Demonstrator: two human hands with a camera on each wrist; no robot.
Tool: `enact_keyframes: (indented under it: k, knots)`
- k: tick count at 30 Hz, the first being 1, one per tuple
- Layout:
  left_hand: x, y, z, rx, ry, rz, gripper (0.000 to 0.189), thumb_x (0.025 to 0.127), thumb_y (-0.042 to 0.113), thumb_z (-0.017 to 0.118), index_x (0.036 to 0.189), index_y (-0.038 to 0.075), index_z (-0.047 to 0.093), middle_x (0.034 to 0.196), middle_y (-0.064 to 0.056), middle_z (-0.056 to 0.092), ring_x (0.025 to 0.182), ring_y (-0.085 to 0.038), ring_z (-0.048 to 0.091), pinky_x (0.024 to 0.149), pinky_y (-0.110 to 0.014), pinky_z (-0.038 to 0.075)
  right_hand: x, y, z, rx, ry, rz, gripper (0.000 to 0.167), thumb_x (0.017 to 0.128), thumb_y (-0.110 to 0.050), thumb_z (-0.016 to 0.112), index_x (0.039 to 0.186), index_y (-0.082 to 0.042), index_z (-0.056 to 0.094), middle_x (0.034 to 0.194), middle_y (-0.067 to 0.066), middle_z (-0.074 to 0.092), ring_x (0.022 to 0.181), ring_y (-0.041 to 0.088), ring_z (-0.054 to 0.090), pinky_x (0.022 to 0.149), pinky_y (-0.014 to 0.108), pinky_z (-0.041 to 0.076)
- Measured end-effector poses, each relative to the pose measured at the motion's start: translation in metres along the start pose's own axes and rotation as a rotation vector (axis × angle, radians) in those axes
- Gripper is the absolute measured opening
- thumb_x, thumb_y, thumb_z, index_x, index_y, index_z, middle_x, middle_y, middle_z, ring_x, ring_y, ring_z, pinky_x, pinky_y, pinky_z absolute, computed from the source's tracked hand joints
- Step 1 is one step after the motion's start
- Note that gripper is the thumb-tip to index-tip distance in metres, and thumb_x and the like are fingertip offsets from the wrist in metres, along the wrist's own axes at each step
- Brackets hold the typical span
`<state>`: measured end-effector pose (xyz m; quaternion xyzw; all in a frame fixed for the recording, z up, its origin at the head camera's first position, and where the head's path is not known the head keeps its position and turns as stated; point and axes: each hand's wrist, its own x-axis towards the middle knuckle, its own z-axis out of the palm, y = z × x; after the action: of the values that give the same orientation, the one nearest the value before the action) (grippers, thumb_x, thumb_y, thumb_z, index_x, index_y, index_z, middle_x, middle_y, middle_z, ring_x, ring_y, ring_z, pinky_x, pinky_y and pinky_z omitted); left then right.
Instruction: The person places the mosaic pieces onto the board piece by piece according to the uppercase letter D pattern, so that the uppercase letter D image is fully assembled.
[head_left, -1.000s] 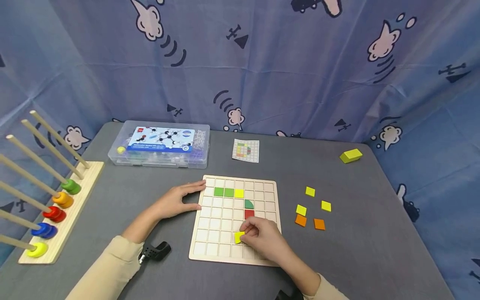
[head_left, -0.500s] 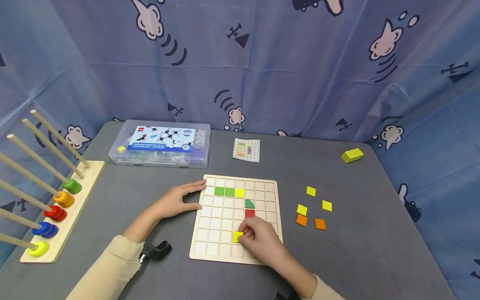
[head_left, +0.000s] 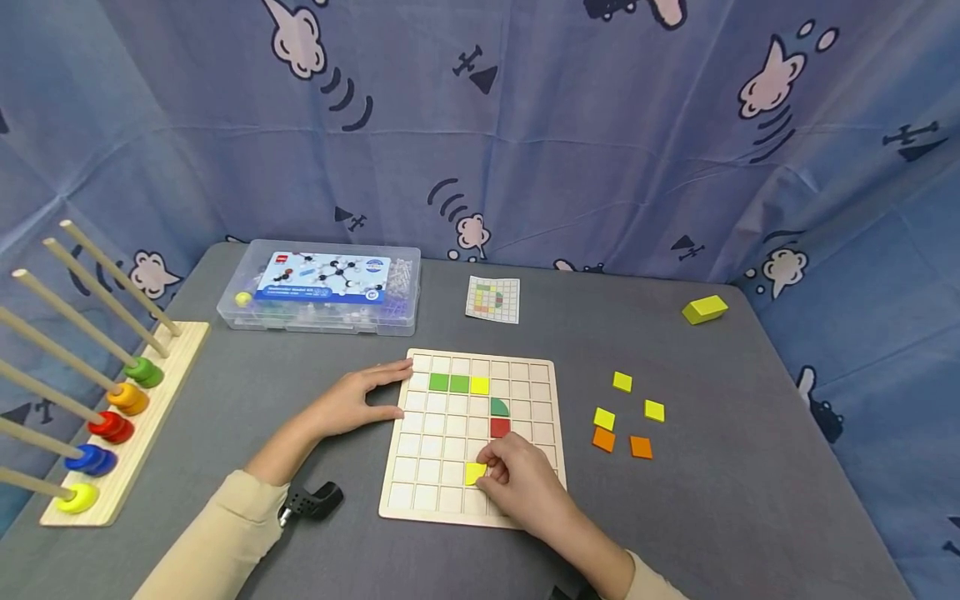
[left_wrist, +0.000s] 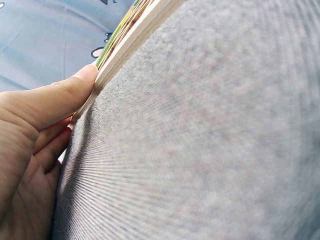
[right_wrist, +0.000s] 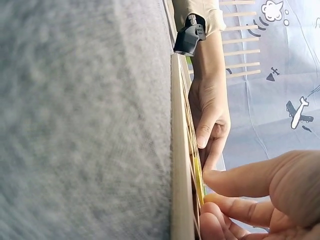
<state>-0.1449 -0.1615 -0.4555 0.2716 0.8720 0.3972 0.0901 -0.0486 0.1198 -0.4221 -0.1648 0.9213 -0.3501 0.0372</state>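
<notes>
A wooden grid board [head_left: 416, 492] lies flat on the table. My left hand [head_left: 352, 404] rests at its left edge, thumb and fingers spread apart and touching the rim. With curled fingertips my right hand [head_left: 525, 483] pinches the right side of a yellow square tile [head_left: 474, 473], which lies over a cell in the lower part of the board. Just beyond that hand sit a red tile [head_left: 500, 427] and a green quarter-round tile [head_left: 498, 407]. Farther up, two green squares [head_left: 448, 382] and another yellow square [head_left: 479, 385] form a row.
Right of the board lie loose yellow tiles [head_left: 654, 411] and orange tiles [head_left: 641, 447]. A printed pattern card [head_left: 492, 300] is behind it. A clear plastic case [head_left: 322, 287], a peg stacker with rings [head_left: 142, 442] and a yellow block [head_left: 705, 310] stand farther out.
The right hand has shifted slightly left with the yellow tile, which now lies flatter over its cell. The left hand stays at the board's edge.
</notes>
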Motion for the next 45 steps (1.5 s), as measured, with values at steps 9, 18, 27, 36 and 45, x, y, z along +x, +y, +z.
enact_keyframes:
  k: [9, 18, 27, 36, 45]
  knots:
    - [0.002, 0.000, -0.001, 0.011, -0.005, -0.002, 0.063, 0.083, 0.033, 0.072, 0.138, 0.009, 0.051, 0.149, -0.004, 0.041, 0.139, -0.032, 0.033, 0.110, -0.053, 0.030, 0.002, 0.001, -0.009, -0.011, 0.017, 0.052, 0.019, 0.072, -0.006, 0.078, 0.088, -0.008, 0.069, 0.079, -0.004, 0.057, 0.068, 0.007, 0.051, 0.060, 0.017, 0.044]
    - [0.001, -0.001, -0.001, 0.007, -0.008, -0.003, 0.064, 0.083, 0.033, 0.072, 0.139, 0.009, 0.050, 0.149, -0.003, 0.040, 0.139, -0.031, 0.032, 0.110, -0.052, 0.030, 0.005, 0.014, -0.035, 0.034, -0.033, 0.075, 0.028, 0.077, -0.009, 0.077, 0.104, -0.009, 0.069, 0.098, 0.001, 0.067, 0.089, 0.016, 0.062, 0.078, 0.029, 0.053]
    - [-0.002, -0.002, 0.001, -0.004, -0.014, -0.013, 0.064, 0.084, 0.034, 0.071, 0.139, 0.010, 0.050, 0.150, -0.003, 0.040, 0.139, -0.037, 0.030, 0.111, -0.054, 0.027, -0.008, 0.059, -0.069, -0.047, -0.010, 0.041, 0.045, 0.079, -0.018, 0.077, 0.121, -0.011, 0.064, 0.116, 0.001, 0.064, 0.102, 0.020, 0.062, 0.086, 0.042, 0.053]
    - [0.001, 0.004, 0.000, 0.012, -0.018, -0.009, 0.064, 0.084, 0.033, 0.072, 0.139, 0.008, 0.050, 0.150, -0.003, 0.040, 0.139, -0.034, 0.032, 0.110, -0.053, 0.030, -0.031, 0.109, -0.111, -0.102, 0.039, 0.035, 0.046, 0.081, -0.022, 0.076, 0.123, -0.010, 0.062, 0.115, 0.002, 0.066, 0.098, 0.021, 0.064, 0.083, 0.037, 0.053]
    - [0.000, 0.002, 0.000, 0.011, -0.018, -0.015, 0.064, 0.085, 0.033, 0.071, 0.139, 0.008, 0.049, 0.150, -0.004, 0.040, 0.139, -0.033, 0.032, 0.110, -0.053, 0.030, -0.046, 0.148, -0.137, -0.042, -0.023, 0.138, 0.047, 0.085, -0.028, 0.071, 0.127, -0.011, 0.059, 0.122, 0.006, 0.063, 0.105, 0.007, 0.060, 0.087, 0.023, 0.051]
